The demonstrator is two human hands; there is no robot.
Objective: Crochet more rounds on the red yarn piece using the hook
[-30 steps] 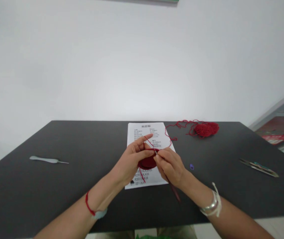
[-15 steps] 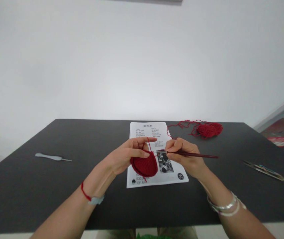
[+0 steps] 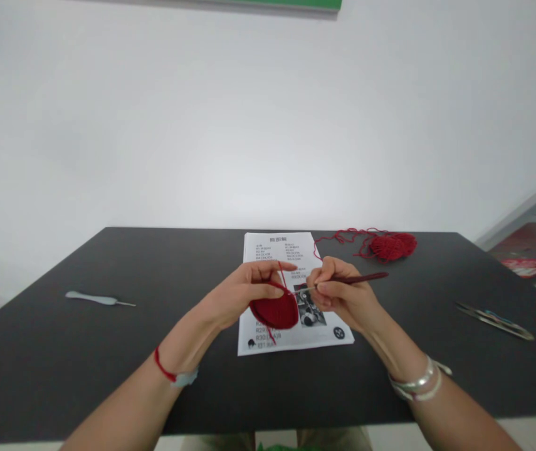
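Between thumb and fingers my left hand (image 3: 244, 288) pinches the top edge of a round red crochet piece (image 3: 277, 312). A strand of red yarn runs up from the piece over the left index finger, which is stretched out. My right hand (image 3: 343, 288) is closed around a crochet hook (image 3: 366, 277) with a dark red handle, held like a pen. Its thin metal shaft points left, and the tip meets the piece's upper right edge; the exact stitch is too small to make out. Under both hands lies a printed pattern sheet (image 3: 338, 318) with text and a photo.
A ball of red yarn (image 3: 394, 247) rests at the back right, its loose strand trailing left toward the sheet. On the left lies a second crochet hook (image 3: 93, 298) with a pale grey handle. Thread snips (image 3: 496, 321) lie on the right of the black table (image 3: 192, 388).
The right hand has turned the hook, so its handle end now points higher and further left. The crochet piece has tilted slightly in my left hand. The view has shifted a little upward.
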